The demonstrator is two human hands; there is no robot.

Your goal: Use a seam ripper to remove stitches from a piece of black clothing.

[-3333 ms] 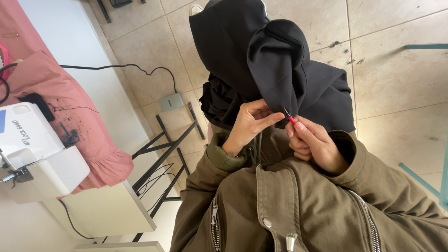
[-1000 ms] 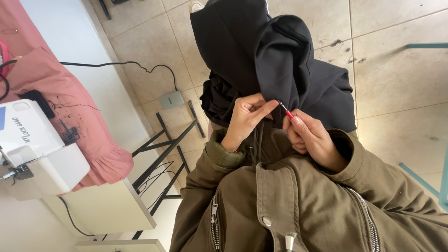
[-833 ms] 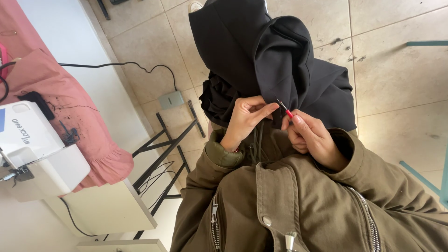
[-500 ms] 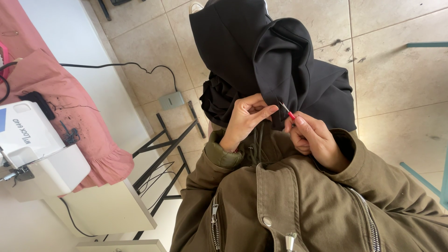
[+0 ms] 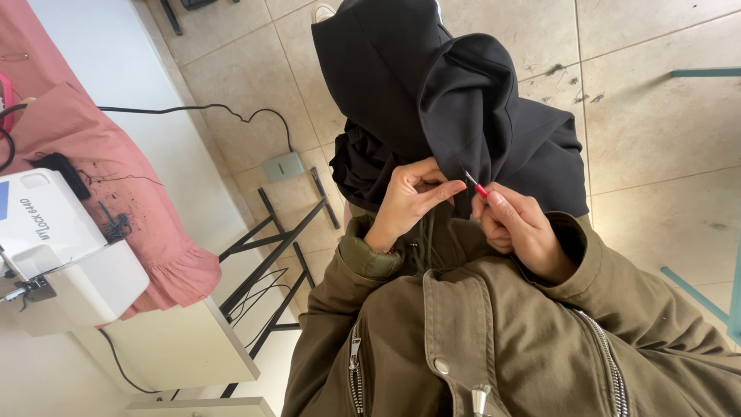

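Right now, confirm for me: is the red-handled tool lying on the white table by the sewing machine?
No, the red-handled tool is pinched in the right hand, its tip against the black garment.

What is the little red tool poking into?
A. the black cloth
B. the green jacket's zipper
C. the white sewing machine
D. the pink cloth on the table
A: the right hand holds the small red-handled tool with its metal tip at the black cloth, which the left hand pinches beside it.

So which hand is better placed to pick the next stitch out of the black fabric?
Right, probably. The right hand holds the red seam ripper, tip at the black fabric. The left hand only pinches the fabric beside it.
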